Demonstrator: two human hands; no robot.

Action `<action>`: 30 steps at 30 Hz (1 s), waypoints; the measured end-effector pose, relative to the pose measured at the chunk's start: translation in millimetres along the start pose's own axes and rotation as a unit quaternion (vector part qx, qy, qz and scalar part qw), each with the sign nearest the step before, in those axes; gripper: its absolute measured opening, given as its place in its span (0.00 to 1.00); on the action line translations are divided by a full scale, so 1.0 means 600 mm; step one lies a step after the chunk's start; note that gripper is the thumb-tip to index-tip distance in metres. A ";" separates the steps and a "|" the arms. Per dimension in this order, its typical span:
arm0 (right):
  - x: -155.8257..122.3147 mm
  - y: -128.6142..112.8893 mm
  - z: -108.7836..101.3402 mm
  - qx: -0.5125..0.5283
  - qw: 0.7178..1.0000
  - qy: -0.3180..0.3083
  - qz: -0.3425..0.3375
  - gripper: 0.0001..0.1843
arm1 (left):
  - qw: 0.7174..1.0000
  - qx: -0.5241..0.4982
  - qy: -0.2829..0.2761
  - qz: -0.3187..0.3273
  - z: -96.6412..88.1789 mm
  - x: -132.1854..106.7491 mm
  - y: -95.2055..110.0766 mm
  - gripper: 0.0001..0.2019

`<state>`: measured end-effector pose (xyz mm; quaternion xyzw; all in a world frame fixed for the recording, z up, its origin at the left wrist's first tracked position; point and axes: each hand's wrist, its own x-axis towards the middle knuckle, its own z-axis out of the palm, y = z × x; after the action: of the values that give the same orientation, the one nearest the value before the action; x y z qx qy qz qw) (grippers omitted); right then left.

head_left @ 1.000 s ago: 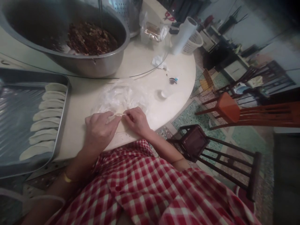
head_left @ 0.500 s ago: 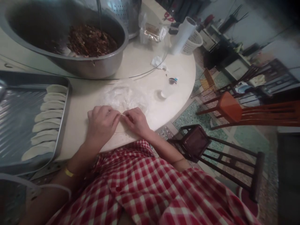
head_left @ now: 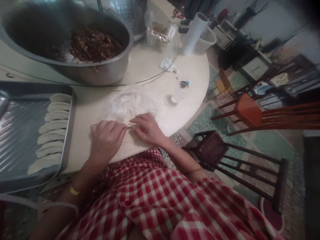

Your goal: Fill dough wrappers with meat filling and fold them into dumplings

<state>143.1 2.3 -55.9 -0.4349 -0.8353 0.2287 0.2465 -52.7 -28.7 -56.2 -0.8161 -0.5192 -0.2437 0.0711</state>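
My left hand (head_left: 106, 140) and my right hand (head_left: 148, 128) rest side by side on the round table's near edge. Their fingertips meet over a thin pale dough wrapper (head_left: 130, 135) lying flat there, and both pinch at its top edge. Just beyond the fingers lies a crumpled clear plastic bag (head_left: 130, 103). A big steel bowl (head_left: 110, 70) of dark minced filling (head_left: 93, 45) stands at the back left. On the left, a metal tray (head_left: 15, 133) holds a row of several folded dumplings (head_left: 51, 136).
The cream round table (head_left: 190, 83) carries a white roll (head_left: 192, 33), a small white basket (head_left: 205, 41), a packet, crumpled tissue (head_left: 168, 65) and a bottle cap (head_left: 174, 99). Dark wooden chairs (head_left: 225, 156) and an orange stool (head_left: 247, 110) stand to the right on patterned floor.
Both hands stayed at the wrapper. My right hand's fingers flattened and reached a little further forward; the view shifted slightly.
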 end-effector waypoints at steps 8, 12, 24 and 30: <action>0.046 -0.010 -0.038 0.144 0.983 -0.117 -0.013 0.16 | 1.000 0.003 0.018 0.021 0.003 -0.002 0.004 0.09; 0.066 -0.003 -0.041 0.129 0.978 -0.159 -0.032 0.21 | 0.999 0.014 0.031 0.037 0.006 -0.003 0.002 0.08; 0.087 0.013 -0.037 0.026 0.984 -0.165 -0.060 0.18 | 0.999 0.022 0.023 0.031 0.003 -0.005 0.004 0.09; 0.087 0.030 -0.037 -0.011 0.987 -0.158 -0.041 0.13 | 1.000 -0.017 0.016 -0.008 0.003 -0.008 0.003 0.05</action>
<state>141.8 59.3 -38.5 -0.3616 -0.8832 0.2752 0.1158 -51.9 -32.7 -59.5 -0.8088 -0.5206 -0.2660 0.0635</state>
